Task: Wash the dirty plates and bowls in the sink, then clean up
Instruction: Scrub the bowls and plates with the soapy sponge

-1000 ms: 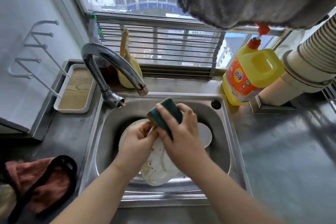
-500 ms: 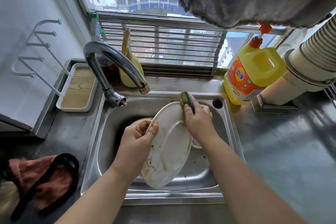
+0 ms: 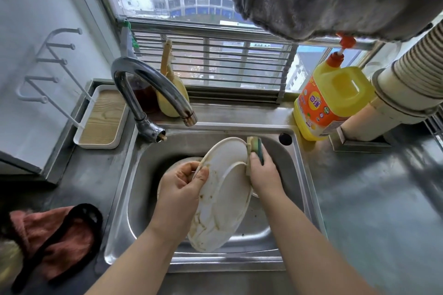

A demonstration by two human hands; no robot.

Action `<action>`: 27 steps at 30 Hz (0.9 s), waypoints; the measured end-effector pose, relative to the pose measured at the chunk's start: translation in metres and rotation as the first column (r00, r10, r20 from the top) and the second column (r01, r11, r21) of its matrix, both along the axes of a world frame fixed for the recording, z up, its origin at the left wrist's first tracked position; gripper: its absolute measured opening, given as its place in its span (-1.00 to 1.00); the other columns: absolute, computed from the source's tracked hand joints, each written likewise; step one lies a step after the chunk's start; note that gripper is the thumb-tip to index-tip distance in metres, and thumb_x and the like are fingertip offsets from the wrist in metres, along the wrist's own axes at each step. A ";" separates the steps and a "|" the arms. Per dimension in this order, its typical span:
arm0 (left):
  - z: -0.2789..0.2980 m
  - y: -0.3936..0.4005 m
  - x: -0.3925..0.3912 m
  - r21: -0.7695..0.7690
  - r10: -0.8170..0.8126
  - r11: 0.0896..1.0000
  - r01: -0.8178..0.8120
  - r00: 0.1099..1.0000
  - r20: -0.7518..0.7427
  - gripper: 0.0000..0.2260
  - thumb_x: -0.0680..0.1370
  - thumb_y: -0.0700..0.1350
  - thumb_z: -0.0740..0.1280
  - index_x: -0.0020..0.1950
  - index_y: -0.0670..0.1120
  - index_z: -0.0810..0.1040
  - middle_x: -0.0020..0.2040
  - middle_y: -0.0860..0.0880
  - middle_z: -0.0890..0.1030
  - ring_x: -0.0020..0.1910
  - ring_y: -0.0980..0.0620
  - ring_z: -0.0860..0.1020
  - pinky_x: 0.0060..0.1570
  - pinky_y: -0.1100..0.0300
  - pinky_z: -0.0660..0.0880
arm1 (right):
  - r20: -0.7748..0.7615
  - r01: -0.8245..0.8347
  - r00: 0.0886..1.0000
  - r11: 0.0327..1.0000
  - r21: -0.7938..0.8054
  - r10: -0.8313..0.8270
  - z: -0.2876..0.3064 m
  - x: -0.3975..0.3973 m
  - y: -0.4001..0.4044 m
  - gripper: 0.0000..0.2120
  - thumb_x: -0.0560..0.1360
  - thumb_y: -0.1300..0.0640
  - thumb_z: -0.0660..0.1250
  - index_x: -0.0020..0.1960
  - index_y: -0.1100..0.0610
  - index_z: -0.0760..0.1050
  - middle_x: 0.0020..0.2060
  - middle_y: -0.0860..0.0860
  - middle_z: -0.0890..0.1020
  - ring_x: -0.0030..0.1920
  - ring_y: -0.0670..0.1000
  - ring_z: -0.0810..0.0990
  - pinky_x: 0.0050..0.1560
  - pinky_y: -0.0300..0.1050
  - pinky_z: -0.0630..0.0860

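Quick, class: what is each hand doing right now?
Left hand: grip closed on the dirty plate, held tilted over the sink.
Right hand: grip closed on the sponge.

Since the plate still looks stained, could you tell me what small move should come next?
Probably draw the sponge in the right hand down across the plate: brown streaks remain low on its face, while the left hand holds it tilted.

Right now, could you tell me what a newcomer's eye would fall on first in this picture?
First, the stained white plate held tilted over the sink at centre: the left hand grips its left rim, the right hand presses a green sponge to its right edge. Next, the bright yellow bottle on the counter right of the sink. The curved tap arches in from the left.
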State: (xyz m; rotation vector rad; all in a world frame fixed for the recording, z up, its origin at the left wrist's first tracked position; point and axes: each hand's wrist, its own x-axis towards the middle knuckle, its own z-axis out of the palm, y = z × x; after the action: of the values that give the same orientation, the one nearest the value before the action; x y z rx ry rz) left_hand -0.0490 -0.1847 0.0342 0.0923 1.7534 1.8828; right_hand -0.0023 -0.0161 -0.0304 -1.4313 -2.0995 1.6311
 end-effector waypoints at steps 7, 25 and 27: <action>0.001 -0.007 0.005 0.120 0.080 0.989 -0.089 0.993 0.083 -0.86 0.46 -0.14 0.32 -0.10 -0.22 0.55 -0.32 -0.05 0.63 -0.34 0.07 0.59 -0.37 0.25 0.54 | -0.133 0.113 0.966 0.824 -0.555 -0.222 -0.039 0.018 0.008 -0.56 0.52 -0.08 0.24 0.39 -0.10 0.37 0.13 0.07 0.62 0.08 0.06 0.60 0.05 0.02 0.57; 0.001 0.002 -0.032 0.156 -0.209 0.972 0.174 0.947 0.244 -0.82 0.49 -0.13 0.29 -0.13 -0.21 0.63 -0.23 -0.17 0.65 -0.34 0.00 0.62 -0.35 0.22 0.57 | 0.160 -0.465 0.815 0.464 0.754 0.556 0.062 -0.002 -0.027 -0.44 0.53 -0.30 -0.01 0.50 -0.24 0.12 0.32 0.01 0.25 0.31 0.01 0.18 0.36 -0.07 0.09; 0.001 0.004 -0.023 0.140 -0.147 0.983 0.119 0.966 0.211 -0.82 0.55 -0.17 0.25 -0.15 -0.21 0.60 -0.30 -0.12 0.65 -0.39 0.04 0.60 -0.40 0.24 0.55 | 0.201 -0.473 0.846 0.522 0.710 0.494 0.053 -0.008 -0.018 -0.44 0.54 -0.30 -0.02 0.51 -0.24 0.09 0.32 0.03 0.26 0.31 0.05 0.20 0.35 -0.06 0.08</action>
State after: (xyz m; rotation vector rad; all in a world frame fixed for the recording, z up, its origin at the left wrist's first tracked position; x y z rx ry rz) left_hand -0.0725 -0.1806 0.0351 0.0451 1.4437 1.8291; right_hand -0.0099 -0.0345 0.0226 -0.5575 -2.8109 0.6306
